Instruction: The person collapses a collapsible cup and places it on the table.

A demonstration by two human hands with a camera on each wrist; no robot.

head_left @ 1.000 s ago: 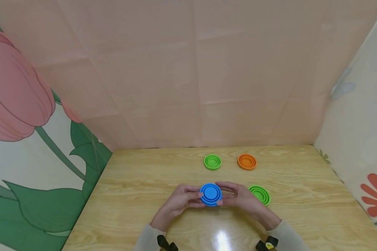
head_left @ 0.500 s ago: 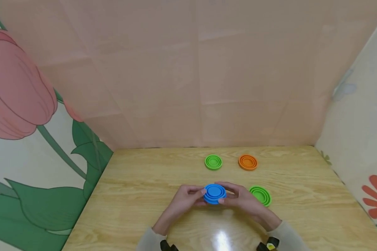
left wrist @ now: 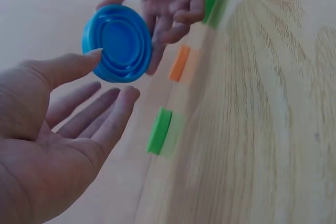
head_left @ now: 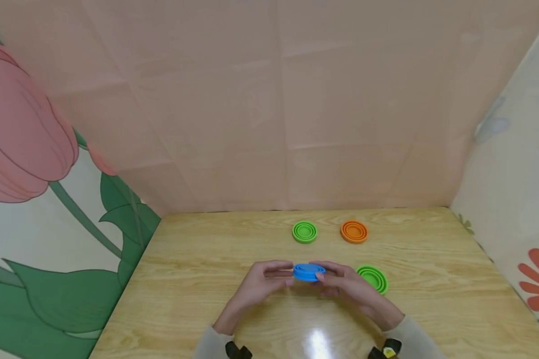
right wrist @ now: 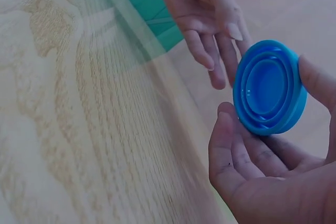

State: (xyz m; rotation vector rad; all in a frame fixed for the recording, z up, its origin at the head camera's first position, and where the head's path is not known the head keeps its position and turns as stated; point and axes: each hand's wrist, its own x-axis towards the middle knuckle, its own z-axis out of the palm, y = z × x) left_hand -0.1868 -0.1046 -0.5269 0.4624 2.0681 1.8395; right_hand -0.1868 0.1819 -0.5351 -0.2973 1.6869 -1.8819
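Note:
A round blue collapsible cup (head_left: 308,272), pressed flat into concentric rings, is held above the wooden table in the head view. My right hand (head_left: 352,288) pinches its edge between thumb and fingers; the right wrist view shows the thumb on one side of the cup (right wrist: 266,88) and fingertips on the other. Facing it from the left is my left hand (head_left: 257,285), fingers loosely extended by the cup's left edge. In the left wrist view my left thumb tip overlaps the cup's rim, while the other fingers stand apart below it.
Beyond the hands, a flat green ringed disc (head_left: 304,232) and an orange one (head_left: 354,232) lie on the wooden table (head_left: 197,249). Another green disc (head_left: 373,279) lies beside my right wrist. A pinkish sheet (head_left: 278,124) rises behind the table, with flower-printed walls at both sides.
The blue cup has tipped from facing the head camera to nearly level and shifted slightly right. My left thumb and fingers have loosened from its edge; the right hand keeps its hold.

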